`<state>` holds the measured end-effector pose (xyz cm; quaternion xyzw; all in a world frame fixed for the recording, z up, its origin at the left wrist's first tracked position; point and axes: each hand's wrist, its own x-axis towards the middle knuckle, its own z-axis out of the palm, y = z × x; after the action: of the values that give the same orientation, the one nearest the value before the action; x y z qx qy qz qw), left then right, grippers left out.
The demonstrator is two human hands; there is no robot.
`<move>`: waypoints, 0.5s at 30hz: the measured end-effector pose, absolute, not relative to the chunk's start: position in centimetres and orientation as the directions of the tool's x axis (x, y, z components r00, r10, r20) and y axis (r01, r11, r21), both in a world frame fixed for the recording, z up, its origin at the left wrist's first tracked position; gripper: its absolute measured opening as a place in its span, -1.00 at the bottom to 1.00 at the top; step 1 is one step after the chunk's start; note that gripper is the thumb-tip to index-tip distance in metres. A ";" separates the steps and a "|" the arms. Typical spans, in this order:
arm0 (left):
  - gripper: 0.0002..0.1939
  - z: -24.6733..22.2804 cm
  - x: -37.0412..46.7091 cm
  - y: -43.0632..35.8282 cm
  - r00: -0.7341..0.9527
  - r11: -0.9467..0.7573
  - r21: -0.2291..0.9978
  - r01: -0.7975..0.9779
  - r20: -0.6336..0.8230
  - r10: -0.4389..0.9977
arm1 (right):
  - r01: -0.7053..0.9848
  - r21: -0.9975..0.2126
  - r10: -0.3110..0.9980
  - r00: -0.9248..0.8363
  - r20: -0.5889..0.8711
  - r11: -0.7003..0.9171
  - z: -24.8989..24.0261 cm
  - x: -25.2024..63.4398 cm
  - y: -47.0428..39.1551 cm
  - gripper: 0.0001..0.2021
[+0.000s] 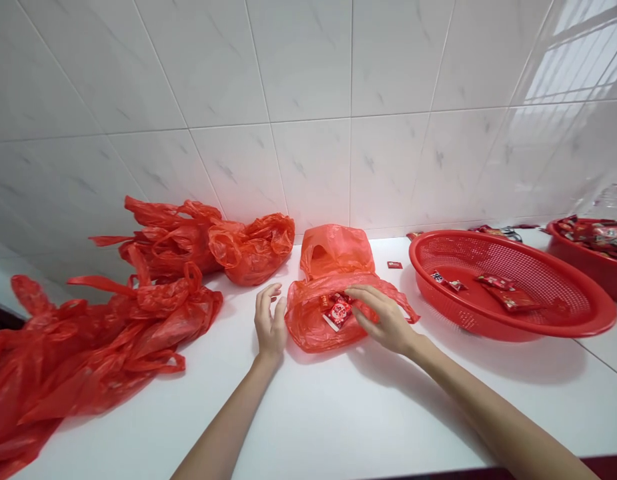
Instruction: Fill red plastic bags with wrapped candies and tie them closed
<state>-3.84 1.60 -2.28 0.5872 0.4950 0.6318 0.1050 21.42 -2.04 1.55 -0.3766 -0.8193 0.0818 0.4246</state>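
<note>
A thin red plastic bag lies on the white table in front of me, its upper part spread toward the wall. Small red-and-white packets show at its opening. My left hand is beside the bag's left edge, fingers apart and slightly curled, holding nothing. Over the bag's right side is my right hand, its fingers apart near the packets, with nothing visible in it.
Filled red bags stand at the back left and more lie at the left. At the right, a red perforated basket holds several packets. Behind it is another red container. A small red packet lies near the tiled wall.
</note>
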 end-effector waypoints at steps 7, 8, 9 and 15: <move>-0.73 -4.2 -4.2 3.7 -0.419 -0.237 0.965 0.115 0.264 0.869 | 0.668 -0.481 0.701 -0.087 0.708 0.568 10.4 28.7 -1.9 -0.66; -0.72 -4.2 -4.1 3.8 -0.425 -0.220 0.971 0.090 0.238 0.873 | 0.704 -0.509 0.744 -0.041 0.667 0.496 11.4 30.5 -1.6 -0.63; -0.70 -4.2 -4.1 3.9 -0.428 -0.208 0.975 0.074 0.219 0.877 | 0.735 -0.549 0.802 0.011 0.597 0.398 12.1 32.4 -1.3 -0.59; -0.71 -4.3 -3.7 4.0 -0.414 -0.199 0.979 0.044 0.199 0.888 | 0.923 -0.374 0.973 0.162 0.161 -0.092 12.0 42.5 0.1 -0.42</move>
<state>-3.75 4.00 -4.31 0.4305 0.5411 0.6436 0.3281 42.51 0.06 11.97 -0.7361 -0.6441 0.0636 0.1981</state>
